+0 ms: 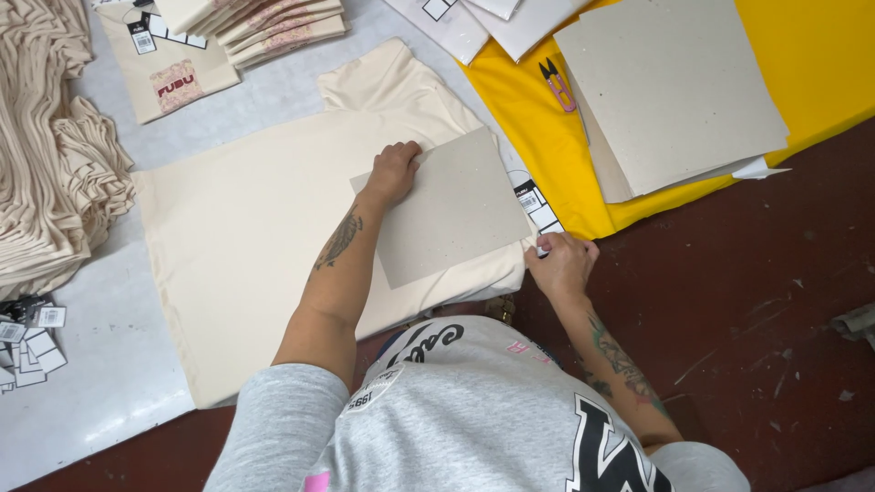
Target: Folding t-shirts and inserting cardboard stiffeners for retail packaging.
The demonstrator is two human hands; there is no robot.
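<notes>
Now one grey rectangular cardboard sheet, long axis tilted up-right, lies under the flat left hand; right hand pinches one tag.

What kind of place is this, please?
Probably a garment packing or finishing workshop. The left hand presses a grey cardboard sheet onto a cream shirt; folded cream garments, loose hang tags and thread snips lie around.
</notes>
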